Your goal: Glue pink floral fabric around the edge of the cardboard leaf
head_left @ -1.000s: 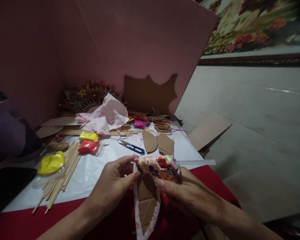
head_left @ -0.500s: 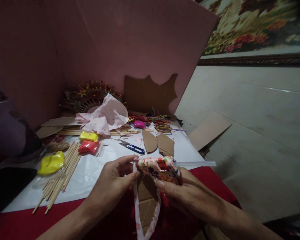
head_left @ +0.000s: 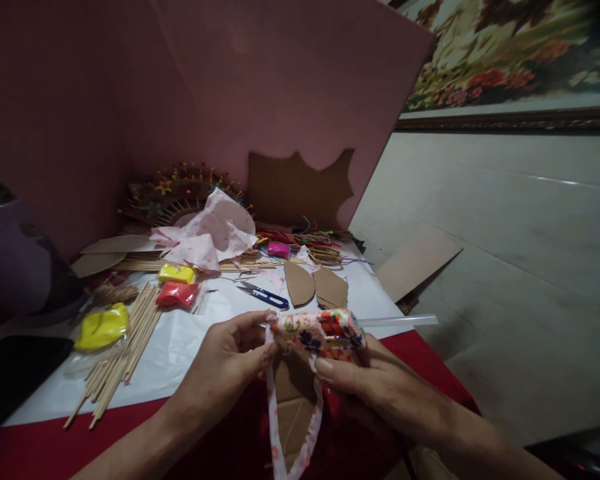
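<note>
Between my hands is a pointed cardboard piece (head_left: 295, 410), edged with white cloth dotted in pink. Across its upper end lies a floral fabric-covered part (head_left: 313, 333) with red and dark blue flowers. My left hand (head_left: 237, 353) pinches the left end of this upper part between thumb and fingers. My right hand (head_left: 365, 370) grips its right end, the thumb on the near side where the cloth edging meets it. The right fingers are mostly hidden behind the floral part. A clear strip (head_left: 400, 321) sticks out to the right behind it.
Beyond the hands lie thread snips (head_left: 265, 295) and two cut cardboard pieces (head_left: 299, 283). To the left are wooden sticks (head_left: 117, 360), yellow clay (head_left: 103, 327) and red clay (head_left: 177, 294) in plastic. Pink-dotted cloth (head_left: 215, 230) is heaped at the back, near scissors (head_left: 325, 255).
The floral part has turned slightly, showing more of its front face. My right hand has shifted a little to the right; my left hand has hardly moved.
</note>
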A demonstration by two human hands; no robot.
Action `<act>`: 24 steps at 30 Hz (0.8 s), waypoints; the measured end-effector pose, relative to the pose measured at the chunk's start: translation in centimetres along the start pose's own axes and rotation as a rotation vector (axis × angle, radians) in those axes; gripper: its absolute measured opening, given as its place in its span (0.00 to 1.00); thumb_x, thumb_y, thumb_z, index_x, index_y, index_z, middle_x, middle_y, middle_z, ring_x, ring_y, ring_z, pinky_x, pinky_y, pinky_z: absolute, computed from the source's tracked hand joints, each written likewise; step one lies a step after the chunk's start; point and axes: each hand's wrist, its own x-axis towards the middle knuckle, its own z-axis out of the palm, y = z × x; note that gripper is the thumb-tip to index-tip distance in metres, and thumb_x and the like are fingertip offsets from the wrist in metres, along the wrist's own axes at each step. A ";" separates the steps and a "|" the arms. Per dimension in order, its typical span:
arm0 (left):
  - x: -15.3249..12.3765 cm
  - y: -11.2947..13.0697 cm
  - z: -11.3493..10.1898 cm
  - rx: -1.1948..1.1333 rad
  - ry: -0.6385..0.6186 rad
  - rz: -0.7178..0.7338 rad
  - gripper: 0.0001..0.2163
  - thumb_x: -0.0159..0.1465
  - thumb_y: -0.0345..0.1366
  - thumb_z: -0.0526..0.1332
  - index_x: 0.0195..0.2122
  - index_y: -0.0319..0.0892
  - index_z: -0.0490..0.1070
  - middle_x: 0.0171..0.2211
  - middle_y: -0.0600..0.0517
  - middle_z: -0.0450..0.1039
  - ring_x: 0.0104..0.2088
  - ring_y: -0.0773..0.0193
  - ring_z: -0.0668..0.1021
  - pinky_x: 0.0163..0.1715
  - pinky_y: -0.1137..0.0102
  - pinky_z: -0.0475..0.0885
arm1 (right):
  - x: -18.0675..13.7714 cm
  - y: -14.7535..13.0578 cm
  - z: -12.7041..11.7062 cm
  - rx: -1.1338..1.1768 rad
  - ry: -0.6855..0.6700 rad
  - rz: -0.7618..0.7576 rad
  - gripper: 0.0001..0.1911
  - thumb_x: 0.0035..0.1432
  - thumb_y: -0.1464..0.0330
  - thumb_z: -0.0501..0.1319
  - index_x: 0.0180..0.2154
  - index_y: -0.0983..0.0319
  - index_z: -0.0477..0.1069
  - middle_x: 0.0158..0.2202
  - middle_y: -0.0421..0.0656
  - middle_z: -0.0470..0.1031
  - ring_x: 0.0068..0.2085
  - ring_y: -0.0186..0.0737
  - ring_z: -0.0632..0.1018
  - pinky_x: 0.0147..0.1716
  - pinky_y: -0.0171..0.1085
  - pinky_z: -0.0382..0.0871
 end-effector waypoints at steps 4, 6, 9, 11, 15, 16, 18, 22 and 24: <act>0.1 0.1 0.0 -0.001 0.053 -0.048 0.13 0.52 0.31 0.69 0.39 0.38 0.74 0.23 0.56 0.74 0.22 0.71 0.72 0.22 0.76 0.65 | -0.6 0.2 -1.0 0.099 0.049 0.046 0.21 0.57 0.52 0.57 0.25 0.63 0.67 0.15 0.34 0.59 0.15 0.27 0.59 0.15 0.30 0.49; 0.1 0.3 0.0 0.013 0.073 -0.054 0.14 0.51 0.31 0.69 0.40 0.38 0.73 0.22 0.56 0.73 0.22 0.71 0.71 0.22 0.76 0.66 | -0.5 0.1 -1.9 0.086 0.136 0.007 0.22 0.58 0.51 0.54 0.24 0.63 0.65 0.14 0.34 0.58 0.15 0.28 0.59 0.16 0.31 0.49; 0.1 0.4 0.0 0.048 0.100 -0.034 0.15 0.52 0.33 0.69 0.40 0.37 0.73 0.21 0.57 0.72 0.22 0.71 0.71 0.22 0.76 0.65 | 0.4 0.8 -3.8 -0.145 0.339 -0.045 0.23 0.59 0.51 0.53 0.22 0.61 0.61 0.15 0.35 0.57 0.17 0.30 0.60 0.17 0.32 0.50; 0.2 0.4 -0.1 0.054 0.109 -0.020 0.15 0.52 0.33 0.69 0.40 0.37 0.73 0.22 0.56 0.73 0.23 0.70 0.72 0.23 0.76 0.66 | 1.4 2.0 -5.1 -0.423 0.446 -0.093 0.17 0.59 0.55 0.54 0.26 0.61 0.64 0.20 0.37 0.63 0.22 0.33 0.64 0.21 0.33 0.55; 0.2 0.3 -0.1 0.045 0.129 -0.020 0.17 0.49 0.34 0.70 0.40 0.37 0.73 0.22 0.56 0.73 0.22 0.69 0.72 0.21 0.75 0.66 | 3.6 5.2 -6.7 -0.946 0.542 -0.143 0.13 0.59 0.69 0.51 0.46 0.64 0.63 0.41 0.48 0.70 0.38 0.43 0.72 0.36 0.38 0.63; 0.3 0.3 -0.1 0.041 0.133 -0.025 0.17 0.49 0.33 0.70 0.40 0.37 0.73 0.21 0.57 0.73 0.22 0.69 0.72 0.21 0.75 0.65 | 4.0 5.9 -6.8 -0.993 0.537 -0.131 0.15 0.59 0.70 0.50 0.48 0.65 0.62 0.43 0.50 0.69 0.39 0.45 0.72 0.37 0.40 0.62; 0.3 0.3 -0.1 0.028 0.128 -0.026 0.16 0.49 0.33 0.70 0.39 0.37 0.73 0.21 0.57 0.74 0.22 0.70 0.72 0.21 0.76 0.65 | 4.6 6.9 -6.9 -1.030 0.513 -0.126 0.15 0.60 0.70 0.50 0.48 0.66 0.63 0.44 0.52 0.68 0.39 0.47 0.72 0.38 0.42 0.63; 0.3 0.2 -0.1 -0.004 0.102 -0.015 0.14 0.50 0.32 0.70 0.38 0.38 0.74 0.22 0.56 0.76 0.23 0.70 0.73 0.21 0.77 0.65 | 5.1 7.3 -6.8 -1.078 0.451 -0.134 0.13 0.60 0.69 0.51 0.45 0.65 0.67 0.38 0.51 0.69 0.37 0.47 0.72 0.38 0.42 0.64; 0.2 0.2 -0.1 -0.023 0.088 -0.014 0.13 0.51 0.31 0.70 0.38 0.39 0.74 0.24 0.55 0.77 0.24 0.70 0.74 0.22 0.77 0.66 | 4.8 6.5 -6.5 -1.100 0.476 -0.144 0.13 0.60 0.68 0.53 0.45 0.66 0.67 0.39 0.52 0.69 0.40 0.50 0.71 0.41 0.45 0.63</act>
